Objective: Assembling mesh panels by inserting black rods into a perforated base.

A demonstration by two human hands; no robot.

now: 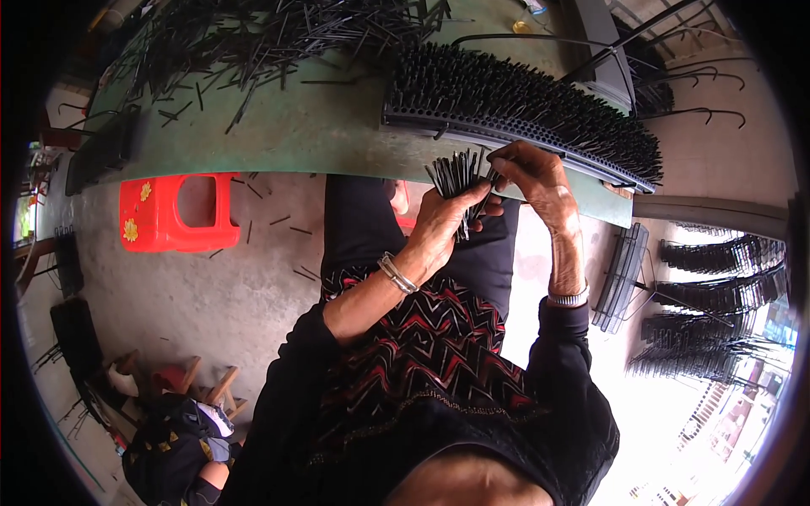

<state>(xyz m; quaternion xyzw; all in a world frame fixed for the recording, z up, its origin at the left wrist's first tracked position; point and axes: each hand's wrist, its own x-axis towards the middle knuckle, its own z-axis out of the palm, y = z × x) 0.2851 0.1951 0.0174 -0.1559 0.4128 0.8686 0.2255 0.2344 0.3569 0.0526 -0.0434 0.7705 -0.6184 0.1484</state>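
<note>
My left hand (pixel 443 218) is closed around a bundle of thin black sticks (pixel 456 174), whose ends fan out above the thumb. Against the right side of that bundle, my right hand (pixel 540 181) has its thumb and fingers pinched together; what lies between the fingertips is too small to make out. Both hands are over my lap, in front of the table's near edge. Just beyond them, a long black rack (pixel 498 126) with rows of holes is densely filled with upright black sticks (pixel 515 93).
A loose heap of black sticks (pixel 278 42) lies on the green tabletop (pixel 278 126). A red plastic stool (pixel 173 240) stands on the floor at left, with scattered sticks nearby. Another person (pixel 173 447) is at lower left. Racks of black rods (pixel 717 291) stand at right.
</note>
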